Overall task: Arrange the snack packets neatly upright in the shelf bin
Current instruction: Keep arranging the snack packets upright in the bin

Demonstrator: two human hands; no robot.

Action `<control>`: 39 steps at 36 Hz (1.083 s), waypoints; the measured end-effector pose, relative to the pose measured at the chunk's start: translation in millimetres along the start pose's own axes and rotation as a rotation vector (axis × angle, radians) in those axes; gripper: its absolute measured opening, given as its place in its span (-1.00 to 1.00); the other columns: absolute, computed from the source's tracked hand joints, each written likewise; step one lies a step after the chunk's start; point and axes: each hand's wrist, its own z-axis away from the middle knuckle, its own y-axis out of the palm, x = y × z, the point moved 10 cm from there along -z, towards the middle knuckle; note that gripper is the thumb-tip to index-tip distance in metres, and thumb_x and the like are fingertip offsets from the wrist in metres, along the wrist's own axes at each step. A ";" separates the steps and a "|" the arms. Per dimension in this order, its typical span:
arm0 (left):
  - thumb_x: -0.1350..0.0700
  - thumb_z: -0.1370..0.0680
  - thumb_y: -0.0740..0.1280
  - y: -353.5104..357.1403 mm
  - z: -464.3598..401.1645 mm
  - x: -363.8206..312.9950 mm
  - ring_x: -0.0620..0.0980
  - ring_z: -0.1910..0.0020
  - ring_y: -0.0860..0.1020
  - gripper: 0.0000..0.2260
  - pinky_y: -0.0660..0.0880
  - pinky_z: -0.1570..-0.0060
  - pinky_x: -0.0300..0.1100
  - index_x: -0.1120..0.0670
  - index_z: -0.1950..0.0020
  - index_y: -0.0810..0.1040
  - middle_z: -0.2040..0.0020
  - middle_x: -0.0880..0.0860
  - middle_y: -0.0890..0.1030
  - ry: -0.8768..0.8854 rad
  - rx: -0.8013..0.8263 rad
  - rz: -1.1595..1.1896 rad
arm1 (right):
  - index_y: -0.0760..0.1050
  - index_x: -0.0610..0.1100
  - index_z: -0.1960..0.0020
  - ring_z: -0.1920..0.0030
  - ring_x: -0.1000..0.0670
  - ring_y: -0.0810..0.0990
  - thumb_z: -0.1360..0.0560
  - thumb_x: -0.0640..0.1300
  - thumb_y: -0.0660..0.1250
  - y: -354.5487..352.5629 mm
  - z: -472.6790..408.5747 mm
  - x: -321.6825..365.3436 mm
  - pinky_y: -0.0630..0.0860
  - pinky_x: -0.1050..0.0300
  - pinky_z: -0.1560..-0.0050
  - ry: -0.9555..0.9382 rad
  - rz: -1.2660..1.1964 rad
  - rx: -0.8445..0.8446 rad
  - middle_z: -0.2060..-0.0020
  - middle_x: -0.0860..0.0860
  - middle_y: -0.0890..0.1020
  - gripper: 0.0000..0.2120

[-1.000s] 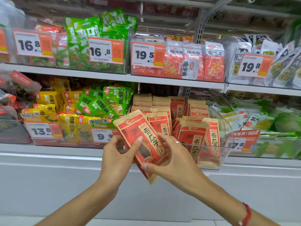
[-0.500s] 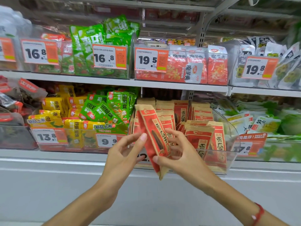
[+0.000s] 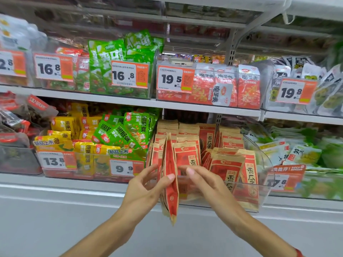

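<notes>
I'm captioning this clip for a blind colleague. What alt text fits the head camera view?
Two hands, left hand and right hand, hold a red snack packet upright and edge-on in front of a clear shelf bin of matching red packets. Green and yellow packets fill the neighbouring bin, with price tags above.

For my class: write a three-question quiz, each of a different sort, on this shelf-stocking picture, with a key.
1. True or false: the red packet in the person's hands is turned edge-on to the camera.
2. Which hand has its thumb on that packet? A) left hand B) right hand
3. Fill in: the price tag on the bin directly above the clear bin of red packets reads ____.

Key: 1 true; 2 A; 3 19.5
</notes>
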 end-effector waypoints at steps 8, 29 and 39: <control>-0.19 -0.15 0.58 16.6 3.7 -12.8 -0.47 0.03 0.53 -0.33 0.52 0.10 -0.42 -0.18 -0.20 0.45 0.11 -0.47 0.59 0.178 0.003 -0.173 | 0.61 -0.01 -0.17 -0.10 0.14 0.63 -0.48 0.10 0.25 -14.6 -0.8 7.0 0.54 0.14 -0.15 -0.038 -0.039 -0.107 -0.03 0.12 0.69 -0.65; -0.25 -0.11 0.47 20.7 7.5 -17.6 -0.28 0.01 0.59 -0.22 0.46 0.15 -0.40 -0.07 -0.28 0.41 -0.03 -0.19 0.59 0.071 -0.138 0.005 | 0.53 0.16 -0.19 -0.02 0.18 0.64 -0.36 -0.02 0.46 -17.3 2.7 11.3 0.57 0.30 0.06 -0.043 -0.115 -0.040 -0.01 0.26 0.66 -0.59; -0.19 -0.15 0.45 25.1 9.0 -20.9 -0.25 0.18 0.65 -0.52 0.56 0.23 -0.36 -0.06 -0.03 0.61 0.17 -0.17 0.70 0.038 -0.083 0.070 | 0.53 0.18 -0.16 0.05 0.17 0.65 -0.40 -0.12 0.50 -30.4 7.1 16.8 0.61 0.23 0.10 -0.161 0.102 -0.222 0.05 0.24 0.67 -0.60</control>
